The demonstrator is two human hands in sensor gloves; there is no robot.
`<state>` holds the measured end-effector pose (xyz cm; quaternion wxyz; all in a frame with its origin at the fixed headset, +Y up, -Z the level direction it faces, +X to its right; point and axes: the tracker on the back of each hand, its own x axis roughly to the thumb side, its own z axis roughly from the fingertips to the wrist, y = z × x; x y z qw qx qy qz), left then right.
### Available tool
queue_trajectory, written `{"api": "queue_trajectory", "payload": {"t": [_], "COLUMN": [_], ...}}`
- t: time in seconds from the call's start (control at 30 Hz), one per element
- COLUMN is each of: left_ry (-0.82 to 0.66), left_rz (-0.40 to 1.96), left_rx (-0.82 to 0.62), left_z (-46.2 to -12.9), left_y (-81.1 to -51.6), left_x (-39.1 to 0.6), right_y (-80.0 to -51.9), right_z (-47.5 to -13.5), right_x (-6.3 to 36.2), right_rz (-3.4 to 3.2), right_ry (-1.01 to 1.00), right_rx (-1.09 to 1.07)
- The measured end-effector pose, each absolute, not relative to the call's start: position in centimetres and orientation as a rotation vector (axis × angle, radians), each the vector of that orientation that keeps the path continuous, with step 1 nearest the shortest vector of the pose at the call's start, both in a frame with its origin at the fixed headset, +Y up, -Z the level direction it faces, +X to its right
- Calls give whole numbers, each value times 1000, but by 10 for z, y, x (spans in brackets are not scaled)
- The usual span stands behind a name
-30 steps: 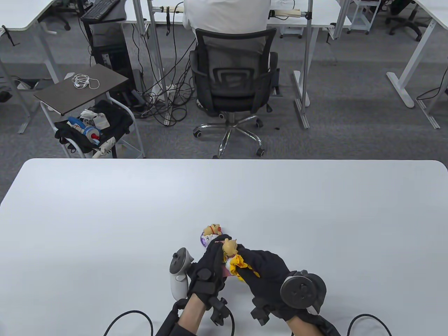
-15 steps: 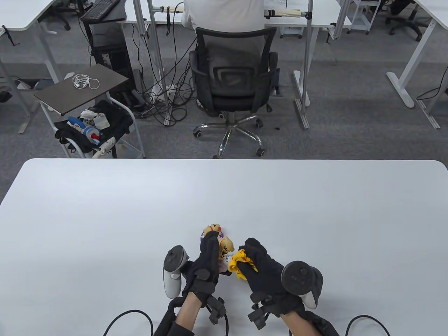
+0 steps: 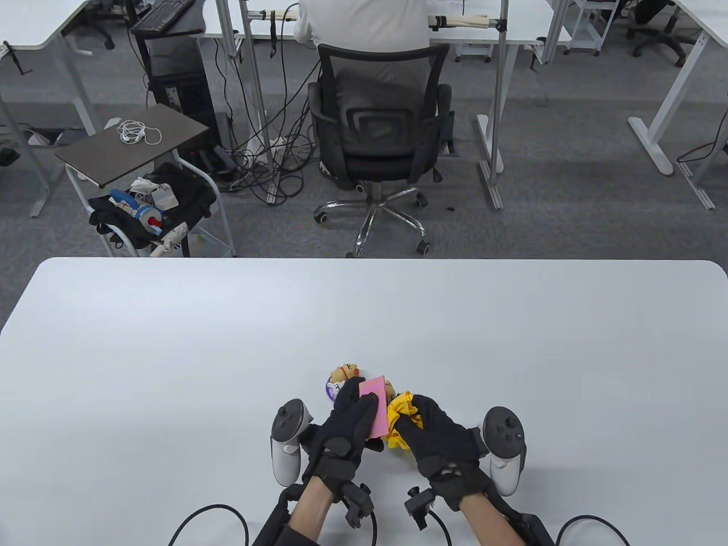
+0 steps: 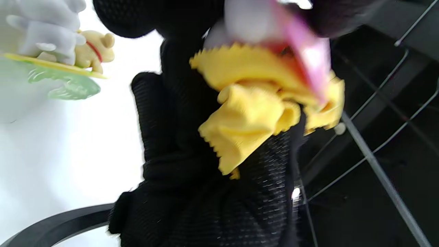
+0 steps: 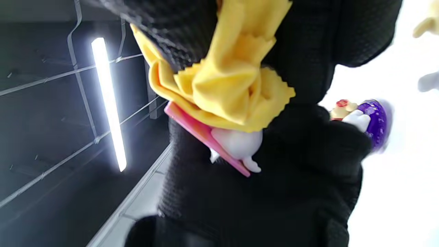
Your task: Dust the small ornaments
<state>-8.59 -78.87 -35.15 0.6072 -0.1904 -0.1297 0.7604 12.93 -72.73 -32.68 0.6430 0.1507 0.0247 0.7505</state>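
Now ornament [image 3: 372, 410] in left grip [image 3: 347, 426], against cloth [image 3: 404, 424]

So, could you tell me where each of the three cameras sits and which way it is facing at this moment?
Table view: above the person, looking down and forward over the white table; both forearms, left hand and right hand show.
Left wrist view: on the left wrist, tilted, close on the yellow cloth; black gloved fingers show.
Right wrist view: on the right wrist, tilted, close on the pink-based ornament; black glove fills it.
Shared: all three show the cloth against the ornament.
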Motion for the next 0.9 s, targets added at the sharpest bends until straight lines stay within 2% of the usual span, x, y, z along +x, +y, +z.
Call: {"api": "queue_trajectory", "payload": {"t": [0.17, 0.23, 0.37, 0.53, 0.63, 0.77, 0.83, 0.9], "left_ry": [-301, -326, -360, -207, -229, -250, -251, -263], "left_rz": [1935, 1913, 2019, 1875, 1840, 1817, 1731, 1670], "left_rx": [-539, -493, -480, -449, -546, -571, -529, -544], "left_z": [-353, -354, -356, -356, -354, -352, -352, -349], "left_y": [-798, -797, -796, -800, -805, -803, -801, -797], "left_x": [-88, -90, -93, -100, -92, -80, -82, -82], "right_y": [-718, -715, -706, -692, -691, -697, -695, -695], "right_z": [-318, -314, -309, -304, -296, -289, -292, -299], "right_x": [121, 118, 118, 129, 117, 94, 95, 104], "right_rz": [1997, 2064, 2214, 2183, 2278, 2523, 2539, 2511], "right_ry": [-154, -204, -363, -528, -557, -678, -755, -746], "right_rx": [476, 476, 494, 494, 634, 765, 727, 639]}}
